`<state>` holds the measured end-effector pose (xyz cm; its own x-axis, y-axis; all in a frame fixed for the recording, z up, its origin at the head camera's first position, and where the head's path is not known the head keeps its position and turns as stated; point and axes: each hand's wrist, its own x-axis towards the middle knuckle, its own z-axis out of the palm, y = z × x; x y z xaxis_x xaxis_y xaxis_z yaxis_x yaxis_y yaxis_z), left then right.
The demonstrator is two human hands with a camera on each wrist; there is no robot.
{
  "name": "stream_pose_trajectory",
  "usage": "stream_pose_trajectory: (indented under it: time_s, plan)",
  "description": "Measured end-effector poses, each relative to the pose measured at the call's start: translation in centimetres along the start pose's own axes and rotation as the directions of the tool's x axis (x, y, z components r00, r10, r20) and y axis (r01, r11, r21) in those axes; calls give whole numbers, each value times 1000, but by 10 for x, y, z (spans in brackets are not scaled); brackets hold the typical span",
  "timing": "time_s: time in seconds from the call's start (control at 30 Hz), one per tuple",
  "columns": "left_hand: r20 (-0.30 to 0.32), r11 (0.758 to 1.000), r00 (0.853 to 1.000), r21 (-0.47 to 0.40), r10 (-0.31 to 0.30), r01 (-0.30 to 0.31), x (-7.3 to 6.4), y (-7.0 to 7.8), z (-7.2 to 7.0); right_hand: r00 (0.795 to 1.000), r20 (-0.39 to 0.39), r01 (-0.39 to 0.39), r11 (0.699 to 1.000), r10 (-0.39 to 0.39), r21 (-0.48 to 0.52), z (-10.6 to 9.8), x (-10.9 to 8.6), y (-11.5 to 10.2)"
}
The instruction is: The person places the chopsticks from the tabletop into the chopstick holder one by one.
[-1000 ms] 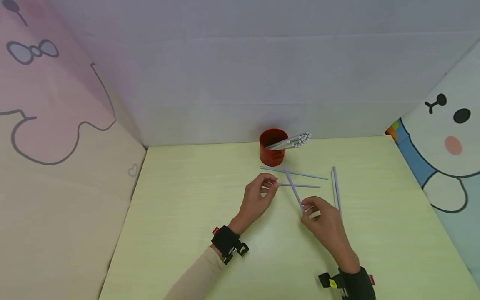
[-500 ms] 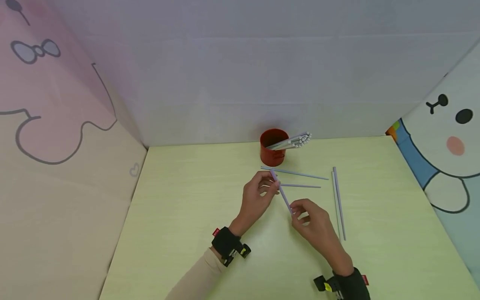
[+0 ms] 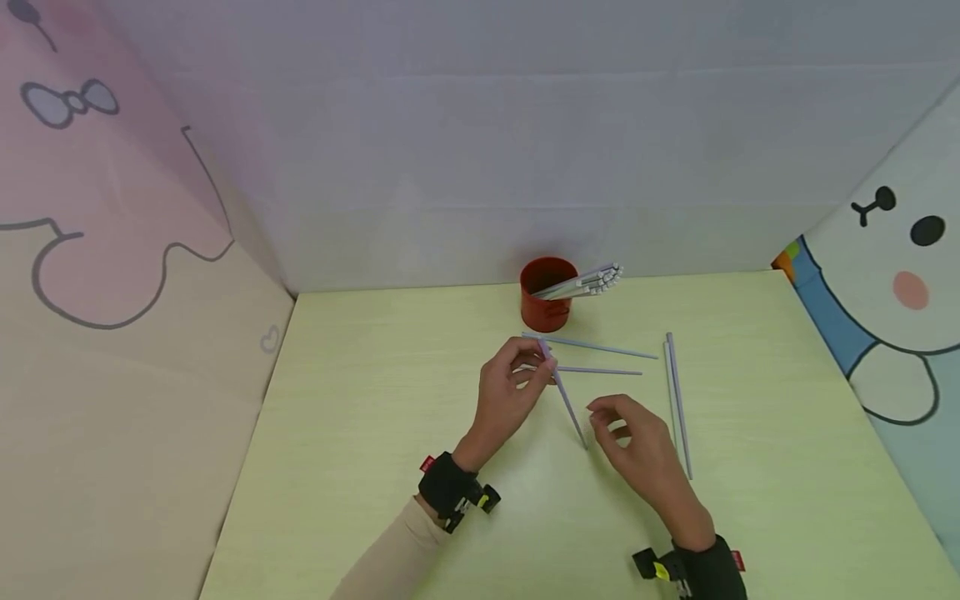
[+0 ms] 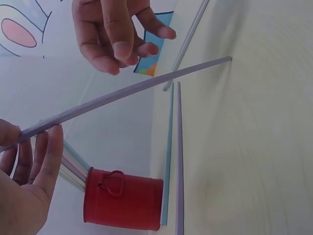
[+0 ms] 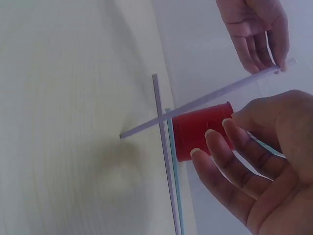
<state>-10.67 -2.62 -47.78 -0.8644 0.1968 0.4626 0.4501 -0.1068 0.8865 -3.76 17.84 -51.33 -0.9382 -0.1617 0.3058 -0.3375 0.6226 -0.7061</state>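
Note:
My left hand point(image 3: 508, 390) pinches a thin lilac stick point(image 3: 570, 408) near its upper end. The stick slants down toward me, its lower tip close over the table in the left wrist view. Just right of that tip, my right hand point(image 3: 639, 440) hovers with loosely bent fingers point(image 5: 222, 161) and nothing between them. Beyond the hands a blue stick point(image 3: 600, 347) and another lilac stick point(image 3: 607, 372) lie crosswise on the table. Part of the nearer one is hidden behind my left hand.
A red cup point(image 3: 543, 315) stands at the back of the table point(image 3: 360, 400), with a bundle of pale sticks point(image 3: 588, 283) leaning out to the right. To the right, a lilac stick point(image 3: 677, 392) and a pale green stick point(image 3: 670, 383) lie side by side. Fabric walls enclose the table.
The lilac stick moved left into my left hand's pinch. My right hand followed it leftward, then let go of its lower end and drew slightly away to the right.

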Motion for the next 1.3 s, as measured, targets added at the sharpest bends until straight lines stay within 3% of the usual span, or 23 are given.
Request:
stream_pose_trajectory:
  time_s: [0.17, 0.37, 0.7, 0.87, 1.1, 1.3]
  plan:
    - [-32, 1000, 999, -16, 24, -24, 6, 15, -7, 996, -84, -39, 995, 31, -94, -13, -2, 13]
    - [-75, 998, 996, -33, 48, -50, 15, 22, -19, 979, -177, -138, 974, 106, -177, -32, -5, 25]
    - [-134, 988, 979, 11, 153, -152, 39, 20, -45, 945, -259, -272, 916, 198, -293, -48, -15, 41]
    - [-166, 977, 962, 36, 215, -212, 53, 20, -57, 934, -250, -333, 879, 256, -342, -51, -20, 51]
    - [-195, 949, 929, 87, 314, -303, 76, 35, -68, 920, -230, -384, 854, 318, -353, -51, -24, 61]
    - [-241, 935, 904, 112, 354, -336, 88, 50, -76, 878, -230, -477, 809, 420, -345, -51, -25, 64]
